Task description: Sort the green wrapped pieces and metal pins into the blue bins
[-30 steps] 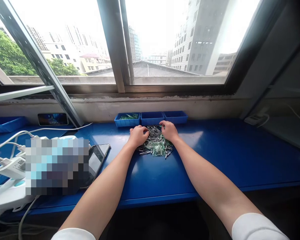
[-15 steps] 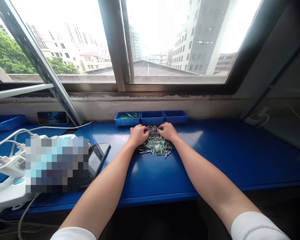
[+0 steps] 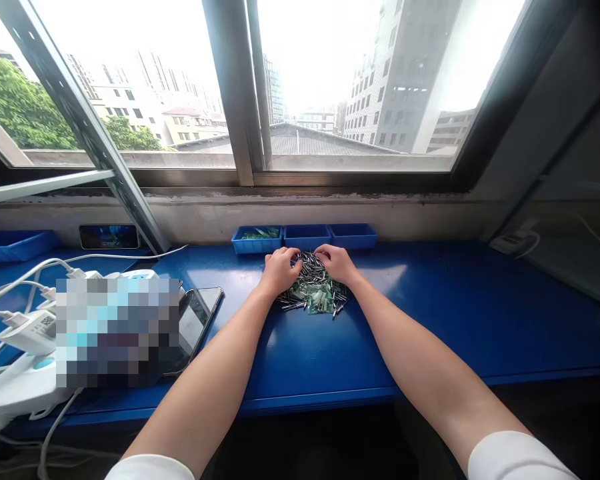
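Metal pins [image 3: 311, 267] between curled left hand [image 3: 281, 272] and right hand [image 3: 339, 264], grips unclear; blue bins [image 3: 307, 243] close behind, flat phone [image 3: 200, 317] off left.

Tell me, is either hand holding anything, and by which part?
It cannot be told: the left hand and right hand curl at either side of the pile of metal pieces, but any hold is too small to make out.

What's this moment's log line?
metal pieces: heaped on blue table | left hand: at their left, grip unclear | right hand: at their right, grip unclear
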Demonstrator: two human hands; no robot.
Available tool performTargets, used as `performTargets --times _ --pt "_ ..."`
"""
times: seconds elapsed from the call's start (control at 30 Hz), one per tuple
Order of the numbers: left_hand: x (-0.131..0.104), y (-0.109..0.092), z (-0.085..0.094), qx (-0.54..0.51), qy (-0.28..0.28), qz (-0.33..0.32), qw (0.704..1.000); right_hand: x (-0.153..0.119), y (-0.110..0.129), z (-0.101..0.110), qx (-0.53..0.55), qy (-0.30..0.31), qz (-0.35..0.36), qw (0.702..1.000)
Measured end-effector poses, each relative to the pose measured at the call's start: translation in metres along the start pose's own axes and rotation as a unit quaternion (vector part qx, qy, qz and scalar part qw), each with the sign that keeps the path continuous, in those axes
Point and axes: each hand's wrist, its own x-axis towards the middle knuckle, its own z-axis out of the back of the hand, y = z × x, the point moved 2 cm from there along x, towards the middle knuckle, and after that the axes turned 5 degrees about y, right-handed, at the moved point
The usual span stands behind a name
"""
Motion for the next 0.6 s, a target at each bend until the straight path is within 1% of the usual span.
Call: performTargets --times 0.1,0.2,0.33,0.43,0.53,0.6 --pt "-0.001 -0.004 0.002 -0.020 -0.007 -0.043 0.999 -0.001 0.008 -0.001 0.051 0.032 0.023 0.998" --pt "-0.001 -0.006 0.003 -0.026 0.006 -0.065 0.998 -0.001 0.014 -0.003 0.092 0.037 0.030 0.995" --pt "0.000 -0.004 0.003 -0.037 0.008 -0.053 0.998 -0.001 0.016 -0.002 0.159 0.016 0.009 0.987" --pt "0.001 -0.001 0.003 -0.039 0.002 -0.041 0.998 -0.001 0.018 0.000 0.207 0.021 -0.003 0.978" --pt "0.002 -0.001 0.002 -0.045 -0.006 -0.031 0.998 -0.003 0.019 0.002 0.268 0.028 -0.008 0.963" --pt "0.002 -0.002 0.001 -0.048 -0.003 -0.031 0.998 -0.003 0.018 0.004 0.286 0.031 -0.014 0.958"
